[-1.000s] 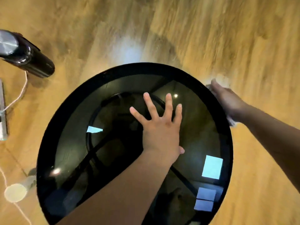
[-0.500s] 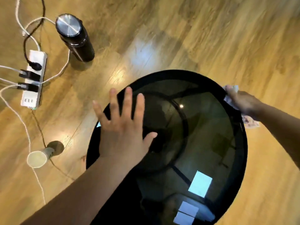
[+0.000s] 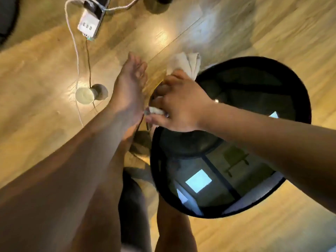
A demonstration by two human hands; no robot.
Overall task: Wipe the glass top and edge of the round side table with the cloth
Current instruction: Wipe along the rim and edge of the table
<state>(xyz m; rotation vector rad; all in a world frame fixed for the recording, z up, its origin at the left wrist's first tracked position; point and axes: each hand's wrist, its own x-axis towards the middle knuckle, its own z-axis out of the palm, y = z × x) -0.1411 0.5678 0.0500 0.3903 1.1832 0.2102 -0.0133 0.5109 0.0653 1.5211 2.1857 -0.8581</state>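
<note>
At table point(image 3: 254, 84) edge, right hand point(image 3: 181, 108) gripping cloth point(image 3: 185, 64), left hand point(image 3: 130, 88) straight-fingered, cup point(image 3: 85, 95) on floor, contents unclear

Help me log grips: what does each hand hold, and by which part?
The right hand grips the cloth by its bunched middle at the table rim; one end sticks out beyond the hand. The left hand holds nothing.

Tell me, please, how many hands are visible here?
2. The left hand is open beside the table, over the floor; the right hand grips the cloth at the table's rim.
</note>
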